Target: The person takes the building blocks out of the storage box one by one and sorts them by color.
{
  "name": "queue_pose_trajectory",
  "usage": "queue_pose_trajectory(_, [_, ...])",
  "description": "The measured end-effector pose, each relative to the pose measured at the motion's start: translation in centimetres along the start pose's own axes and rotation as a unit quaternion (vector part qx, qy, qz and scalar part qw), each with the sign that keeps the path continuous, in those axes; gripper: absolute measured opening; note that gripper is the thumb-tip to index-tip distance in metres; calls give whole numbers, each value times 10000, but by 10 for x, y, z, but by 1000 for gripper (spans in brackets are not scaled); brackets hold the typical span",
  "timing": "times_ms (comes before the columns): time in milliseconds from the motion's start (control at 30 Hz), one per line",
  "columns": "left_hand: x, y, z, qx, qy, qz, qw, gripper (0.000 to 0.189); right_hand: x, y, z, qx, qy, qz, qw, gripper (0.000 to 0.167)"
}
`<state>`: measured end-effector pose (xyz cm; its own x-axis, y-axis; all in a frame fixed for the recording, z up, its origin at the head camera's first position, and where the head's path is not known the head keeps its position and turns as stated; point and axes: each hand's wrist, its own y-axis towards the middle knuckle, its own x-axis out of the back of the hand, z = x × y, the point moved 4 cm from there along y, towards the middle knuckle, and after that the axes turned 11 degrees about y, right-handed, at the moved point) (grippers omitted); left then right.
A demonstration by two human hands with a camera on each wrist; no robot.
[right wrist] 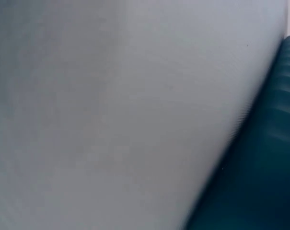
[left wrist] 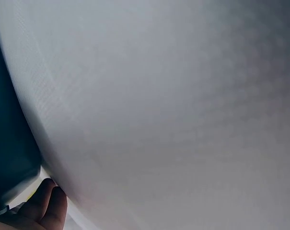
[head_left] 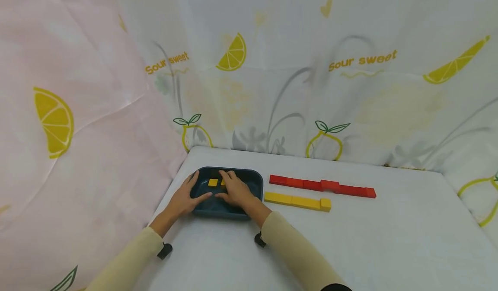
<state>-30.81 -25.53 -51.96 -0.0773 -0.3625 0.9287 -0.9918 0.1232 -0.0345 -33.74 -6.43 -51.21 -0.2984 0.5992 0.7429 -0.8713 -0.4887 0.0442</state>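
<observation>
In the head view, a dark blue rectangular tray (head_left: pixel 233 215) lies on the white table, with two small yellow blocks inside. My left hand (head_left: pixel 183 199) holds the tray's left side, its thumb over the inside and its fingers along the wall. In the left wrist view, bent fingers (left wrist: pixel 51 211) show beside the tray wall (left wrist: pixel 10 134). My right hand (head_left: pixel 237 190) reaches into the tray with thumb and fingers spread apart. One yellow block (head_left: pixel 223 183) is close by its fingers and partly hidden. The other yellow block (head_left: pixel 212 183) lies between both hands, untouched.
Right of the tray, a row of red blocks (head_left: pixel 311 184) lies on the table, one block on top. In front of it runs a yellow row (head_left: pixel 299 201) with a small cube at its right end. Fruit-printed cloth (head_left: pixel 280 87) hangs behind and at the left.
</observation>
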Motion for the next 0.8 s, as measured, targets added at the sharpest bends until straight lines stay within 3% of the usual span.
queue_pose_trajectory(267, [-2,-2,0,25,-146,15,9999,104,-5,-2,1,-117,-516,522,9972,43])
queue_pose_trajectory(433, [2,-2,1,16,-119,69,9999,105,-7,-1,1,-371,-308,462,9978,47])
queue_pose_trajectory(600, [7,-2,1,60,-103,89,9999,105,-7,1,3,-278,3,329,9991,50])
queue_pose_trajectory(800, [1,-3,0,70,-146,156,9997,104,-6,-1,0,-187,183,242,9994,45])
